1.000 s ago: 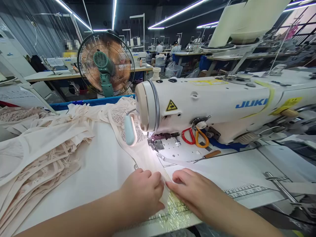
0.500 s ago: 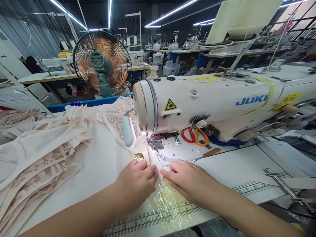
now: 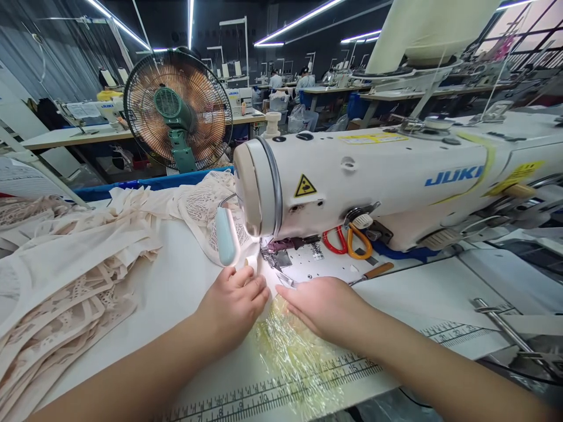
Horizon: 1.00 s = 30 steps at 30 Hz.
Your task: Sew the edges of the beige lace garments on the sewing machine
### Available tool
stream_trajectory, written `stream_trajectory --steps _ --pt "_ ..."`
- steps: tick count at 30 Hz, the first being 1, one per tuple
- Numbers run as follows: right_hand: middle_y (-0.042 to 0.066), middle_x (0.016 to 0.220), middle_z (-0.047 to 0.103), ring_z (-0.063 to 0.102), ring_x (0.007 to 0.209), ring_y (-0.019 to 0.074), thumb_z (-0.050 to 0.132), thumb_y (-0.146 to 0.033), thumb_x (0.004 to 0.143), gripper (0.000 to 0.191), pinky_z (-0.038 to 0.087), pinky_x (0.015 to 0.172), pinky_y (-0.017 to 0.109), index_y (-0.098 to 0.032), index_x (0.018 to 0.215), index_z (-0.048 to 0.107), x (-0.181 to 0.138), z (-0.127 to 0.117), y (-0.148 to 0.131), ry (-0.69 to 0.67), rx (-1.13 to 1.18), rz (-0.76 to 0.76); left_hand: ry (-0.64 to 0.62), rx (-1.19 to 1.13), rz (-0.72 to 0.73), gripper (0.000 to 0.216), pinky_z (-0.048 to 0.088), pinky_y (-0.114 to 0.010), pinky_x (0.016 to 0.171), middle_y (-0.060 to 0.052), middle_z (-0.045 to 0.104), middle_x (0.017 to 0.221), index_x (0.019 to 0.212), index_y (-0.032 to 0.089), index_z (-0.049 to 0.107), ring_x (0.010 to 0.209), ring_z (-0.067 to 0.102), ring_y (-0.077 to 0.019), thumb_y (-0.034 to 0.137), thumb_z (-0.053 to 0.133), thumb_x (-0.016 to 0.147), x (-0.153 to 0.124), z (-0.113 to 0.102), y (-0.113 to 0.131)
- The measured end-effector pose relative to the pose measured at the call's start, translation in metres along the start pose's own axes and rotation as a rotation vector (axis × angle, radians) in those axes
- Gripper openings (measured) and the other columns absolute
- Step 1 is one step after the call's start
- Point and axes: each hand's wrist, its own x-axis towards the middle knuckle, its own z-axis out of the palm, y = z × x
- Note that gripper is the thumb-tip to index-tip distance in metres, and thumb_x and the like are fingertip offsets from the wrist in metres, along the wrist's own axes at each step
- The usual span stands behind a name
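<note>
My left hand and my right hand lie side by side on a narrow cream fabric strip, fingertips pressing it flat just in front of the presser foot of the white JUKI sewing machine. The strip runs from between my hands under the foot, and behind it to a cream lace piece. A small lamp lights the needle area brightly. Shiny yellowish tape covers the table under my wrists.
A pile of cream lace garments fills the left of the table. Red and orange scissors and a wooden-handled tool lie under the machine arm. A green fan stands behind. A printed ruler runs along the front edge. Other people work far back.
Both hands have slid forward with the strip toward the presser foot, uncovering more of the shiny tape and ruler near the table's front edge.
</note>
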Motion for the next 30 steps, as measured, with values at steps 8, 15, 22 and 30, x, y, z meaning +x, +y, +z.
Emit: stream_trajectory --steps 8,15,22,30 --pt "0.009 0.069 0.070 0.063 0.057 0.0214 0.043 -0.022 0.089 0.048 0.023 0.042 0.026 -0.018 0.137 0.041 0.012 -0.013 -0.010 -0.135 -0.027 0.104 -0.059 0.026 -0.003 0.027 0.038 -0.034 0.067 -0.006 0.065 0.101 0.105 0.019 0.060 0.088 0.054 -0.0222 0.010 0.047 0.084 0.002 0.005 -0.015" --pt "0.013 0.072 0.070 0.065 0.062 0.0252 0.042 -0.026 0.090 0.054 0.037 0.045 0.030 -0.011 0.141 0.031 0.025 -0.024 -0.024 -0.232 0.015 0.214 -0.060 0.075 0.030 0.030 0.040 -0.035 0.070 -0.008 0.065 0.106 0.110 0.018 0.060 0.095 0.055 -0.0239 0.009 0.045 0.085 0.004 0.011 -0.028" --pt "0.011 0.062 0.067 0.062 0.054 0.0244 0.038 -0.024 0.091 0.055 0.038 0.044 0.030 -0.010 0.143 0.025 0.026 -0.022 -0.029 -0.230 0.009 0.242 -0.205 0.001 -0.051 0.038 0.040 -0.042 0.080 -0.009 0.061 0.118 0.116 0.021 0.056 0.105 0.054 -0.0273 0.010 0.052 0.080 0.008 0.016 -0.039" --pt "0.011 0.073 0.068 0.063 0.063 0.0225 0.041 -0.024 0.090 0.047 0.038 0.048 0.029 -0.013 0.136 0.042 0.012 0.000 -0.027 -0.037 0.049 0.206 -0.109 -0.214 -0.285 0.031 0.042 -0.040 0.087 -0.003 0.063 0.104 0.115 0.031 0.054 0.101 0.054 -0.0234 0.025 0.040 0.088 0.010 0.025 -0.048"
